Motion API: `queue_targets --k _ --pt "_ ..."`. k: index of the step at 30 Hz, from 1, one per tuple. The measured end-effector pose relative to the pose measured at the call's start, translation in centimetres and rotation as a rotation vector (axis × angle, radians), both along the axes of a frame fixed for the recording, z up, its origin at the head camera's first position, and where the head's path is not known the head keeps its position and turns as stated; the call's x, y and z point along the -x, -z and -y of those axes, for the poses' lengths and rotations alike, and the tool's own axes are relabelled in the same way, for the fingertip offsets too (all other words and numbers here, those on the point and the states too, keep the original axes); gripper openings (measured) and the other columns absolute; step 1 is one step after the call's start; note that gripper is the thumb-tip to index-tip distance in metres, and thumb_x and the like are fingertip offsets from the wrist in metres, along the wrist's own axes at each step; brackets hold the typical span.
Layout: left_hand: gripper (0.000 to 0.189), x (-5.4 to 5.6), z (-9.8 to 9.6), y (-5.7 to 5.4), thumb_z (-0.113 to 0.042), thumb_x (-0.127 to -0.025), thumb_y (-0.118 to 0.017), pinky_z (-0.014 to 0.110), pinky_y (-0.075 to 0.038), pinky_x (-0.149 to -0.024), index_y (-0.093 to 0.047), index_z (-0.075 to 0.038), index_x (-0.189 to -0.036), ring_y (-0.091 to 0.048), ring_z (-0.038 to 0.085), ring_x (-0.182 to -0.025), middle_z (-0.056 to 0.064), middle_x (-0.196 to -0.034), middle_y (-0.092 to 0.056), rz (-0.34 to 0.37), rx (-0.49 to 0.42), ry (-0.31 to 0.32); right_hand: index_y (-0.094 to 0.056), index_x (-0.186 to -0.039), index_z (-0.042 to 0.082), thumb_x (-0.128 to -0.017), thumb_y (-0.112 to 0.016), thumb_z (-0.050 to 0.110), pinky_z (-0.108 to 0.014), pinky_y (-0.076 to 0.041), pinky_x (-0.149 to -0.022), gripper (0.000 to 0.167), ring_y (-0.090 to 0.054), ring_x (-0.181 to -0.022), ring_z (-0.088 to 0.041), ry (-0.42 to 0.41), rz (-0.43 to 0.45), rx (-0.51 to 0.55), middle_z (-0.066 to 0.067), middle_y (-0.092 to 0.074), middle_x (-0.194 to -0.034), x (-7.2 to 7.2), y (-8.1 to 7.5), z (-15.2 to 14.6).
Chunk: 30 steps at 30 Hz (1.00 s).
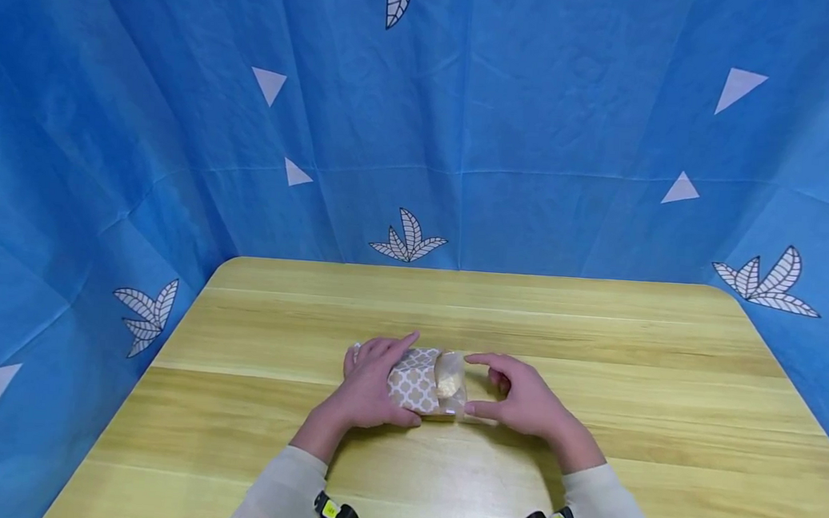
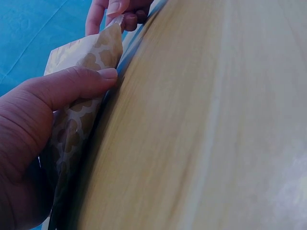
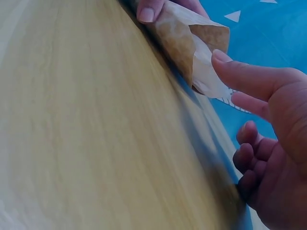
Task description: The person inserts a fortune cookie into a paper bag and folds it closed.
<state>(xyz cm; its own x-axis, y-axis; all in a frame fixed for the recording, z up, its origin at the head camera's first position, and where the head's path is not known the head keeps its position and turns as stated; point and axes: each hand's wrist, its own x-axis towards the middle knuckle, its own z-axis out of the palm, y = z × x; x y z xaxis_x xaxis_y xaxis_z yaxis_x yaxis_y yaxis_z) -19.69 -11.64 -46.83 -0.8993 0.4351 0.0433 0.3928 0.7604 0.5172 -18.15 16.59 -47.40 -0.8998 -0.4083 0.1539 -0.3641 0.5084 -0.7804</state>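
Observation:
A tan paper bag [image 1: 415, 381] with a white lattice pattern lies on its side, its mouth facing right. My left hand [image 1: 374, 380] grips it from the left, fingers over its top and far side and thumb [image 2: 88, 84] along the near side. From the mouth sticks out a clear, crinkled wrapper [image 1: 451, 384] with something pale inside. My right hand [image 1: 524, 395] is at that wrapper's end, thumb and forefinger apart, fingertips right at its two edges. The other fingers [image 3: 252, 148] of this hand are curled inward and hold nothing.
The bag lies on a wooden table [image 1: 561, 325] with light grain. A blue curtain [image 1: 538, 139] with white leaves and triangles hangs behind and to the sides. Each cuff has a small black device [image 1: 336, 515] with a yellow label.

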Motion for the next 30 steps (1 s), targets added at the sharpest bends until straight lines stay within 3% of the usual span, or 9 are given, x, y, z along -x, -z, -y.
queue_targets --k 9,23,30 --pt "0.124 0.13 0.03 0.10 -0.052 -0.055 -0.093 0.066 -0.004 -0.111 -0.029 -0.031 -0.159 -0.027 0.030 -0.139 0.002 -0.145 -0.044 -0.004 0.011 0.001 -0.064 -0.133 0.016 -0.077 -0.087 0.037 -0.033 -0.041 -0.065 0.065 -0.046 -0.070 -0.017 -0.023 -0.009 -0.030 -0.003 -0.051 -0.078 0.19 0.09 0.49" --pt "0.124 0.07 0.00 0.13 -0.051 -0.055 -0.093 0.067 -0.003 -0.111 -0.028 -0.031 -0.159 -0.027 0.032 -0.140 0.002 -0.147 -0.044 0.001 0.007 -0.001 -0.067 -0.132 0.010 -0.073 -0.090 0.040 -0.031 -0.041 -0.061 0.070 -0.045 -0.071 -0.016 0.035 0.000 -0.062 0.000 -0.051 -0.078 -0.13 0.19 0.55" --pt "0.124 0.03 0.11 0.07 -0.050 -0.055 -0.093 0.066 -0.003 -0.111 -0.028 -0.032 -0.159 -0.027 0.031 -0.139 0.003 -0.146 -0.044 0.002 0.006 -0.004 -0.066 -0.133 0.011 -0.074 -0.089 0.040 -0.031 -0.043 -0.061 0.070 -0.046 -0.070 -0.015 0.015 -0.018 -0.060 0.000 -0.052 -0.078 -0.04 0.10 0.66"
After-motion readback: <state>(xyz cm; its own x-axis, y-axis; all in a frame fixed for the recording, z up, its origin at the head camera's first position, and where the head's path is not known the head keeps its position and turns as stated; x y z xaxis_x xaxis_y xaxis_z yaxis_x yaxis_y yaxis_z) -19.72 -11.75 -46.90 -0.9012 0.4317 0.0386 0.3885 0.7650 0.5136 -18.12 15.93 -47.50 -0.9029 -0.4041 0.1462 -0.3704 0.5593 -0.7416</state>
